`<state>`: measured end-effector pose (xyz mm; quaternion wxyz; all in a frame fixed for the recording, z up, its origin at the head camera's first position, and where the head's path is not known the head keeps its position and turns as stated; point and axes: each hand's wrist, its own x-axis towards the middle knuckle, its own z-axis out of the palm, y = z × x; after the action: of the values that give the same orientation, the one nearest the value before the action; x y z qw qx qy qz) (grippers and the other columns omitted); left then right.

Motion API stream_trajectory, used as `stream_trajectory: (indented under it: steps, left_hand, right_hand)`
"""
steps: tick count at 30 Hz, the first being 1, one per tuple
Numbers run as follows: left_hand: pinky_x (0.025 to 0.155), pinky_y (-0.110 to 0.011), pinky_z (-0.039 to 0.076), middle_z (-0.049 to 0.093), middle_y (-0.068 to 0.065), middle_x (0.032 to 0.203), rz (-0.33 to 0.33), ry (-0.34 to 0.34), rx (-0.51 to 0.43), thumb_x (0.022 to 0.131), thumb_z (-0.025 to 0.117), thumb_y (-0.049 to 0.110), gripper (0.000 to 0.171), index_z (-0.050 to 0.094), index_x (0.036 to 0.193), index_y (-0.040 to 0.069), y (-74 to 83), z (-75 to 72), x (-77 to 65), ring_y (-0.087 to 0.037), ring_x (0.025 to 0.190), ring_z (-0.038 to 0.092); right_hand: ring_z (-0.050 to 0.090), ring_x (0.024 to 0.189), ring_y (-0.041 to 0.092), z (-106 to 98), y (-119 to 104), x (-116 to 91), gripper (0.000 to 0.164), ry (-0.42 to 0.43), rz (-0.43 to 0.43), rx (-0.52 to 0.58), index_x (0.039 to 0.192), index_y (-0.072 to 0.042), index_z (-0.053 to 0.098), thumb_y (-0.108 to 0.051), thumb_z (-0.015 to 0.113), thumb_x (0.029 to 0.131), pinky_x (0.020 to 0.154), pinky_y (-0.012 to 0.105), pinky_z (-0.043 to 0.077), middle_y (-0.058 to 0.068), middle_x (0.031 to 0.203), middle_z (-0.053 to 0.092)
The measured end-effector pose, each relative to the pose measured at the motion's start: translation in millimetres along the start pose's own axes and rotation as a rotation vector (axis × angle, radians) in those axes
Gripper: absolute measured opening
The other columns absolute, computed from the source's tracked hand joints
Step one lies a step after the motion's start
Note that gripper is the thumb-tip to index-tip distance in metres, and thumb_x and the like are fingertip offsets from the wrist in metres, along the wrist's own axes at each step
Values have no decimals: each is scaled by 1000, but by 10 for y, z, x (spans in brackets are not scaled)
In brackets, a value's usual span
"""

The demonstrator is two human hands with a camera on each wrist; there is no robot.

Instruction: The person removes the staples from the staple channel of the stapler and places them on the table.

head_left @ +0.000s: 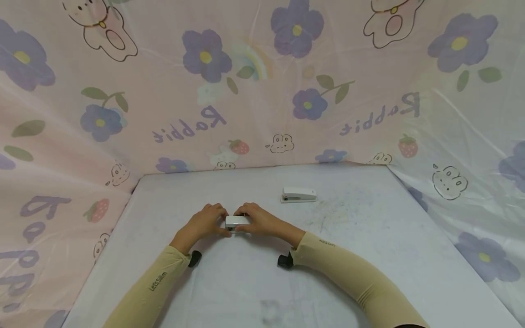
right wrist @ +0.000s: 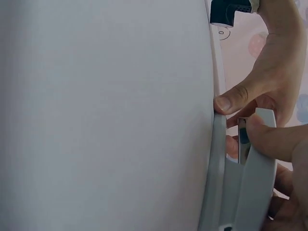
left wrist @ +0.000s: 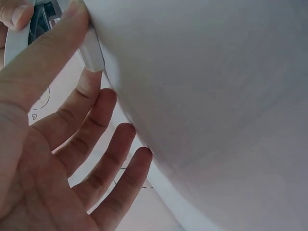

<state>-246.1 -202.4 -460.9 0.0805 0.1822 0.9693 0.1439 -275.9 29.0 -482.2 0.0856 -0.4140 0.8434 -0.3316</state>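
A white stapler (head_left: 237, 221) lies on the white table between both hands. My left hand (head_left: 205, 222) pinches the front end of its base with thumb and forefinger; the other fingers spread loosely in the left wrist view. From the right, my right hand (head_left: 264, 222) grips the stapler's upper arm, thumb on its side. In the right wrist view, the upper arm (right wrist: 257, 173) stands apart from the base (right wrist: 216, 168), with a metal part (right wrist: 243, 139) showing between them. Some of the right fingers are hidden behind the stapler.
A second white stapler (head_left: 298, 195) lies farther back on the table (head_left: 246, 282), right of the hands. Behind and beside the table hangs a curtain (head_left: 254, 100) with flowers and rabbits. Each wrist carries a black camera (head_left: 285, 261).
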Motion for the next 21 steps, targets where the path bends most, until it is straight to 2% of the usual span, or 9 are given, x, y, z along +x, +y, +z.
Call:
stream_trajectory:
  steps: [8,16,21]
  left_hand:
    - [97,-56,56,66,-5,126,-16,-13,11,80,96,40,48,73,111,12,36,-5,4,-33,120,58]
    - [93,-54,56,66,-2,122,-40,-34,25,81,96,39,41,70,101,15,104,-84,-12,-31,118,57]
    - [95,-57,56,66,-2,122,-28,-33,0,82,95,38,39,72,105,16,126,-81,-25,-32,118,57]
  right_hand:
    - [59,110,16,-6,5,-26,39,20,-31,31,131,-8,67,-24,81,99,98,33,47,4,124,69]
    - [59,116,17,-62,52,-73,39,45,-27,212,136,-11,62,-23,77,102,103,38,48,3,132,66]
    - [59,119,16,-97,57,-136,40,67,-25,196,136,-14,61,-28,77,103,100,37,49,-1,131,65]
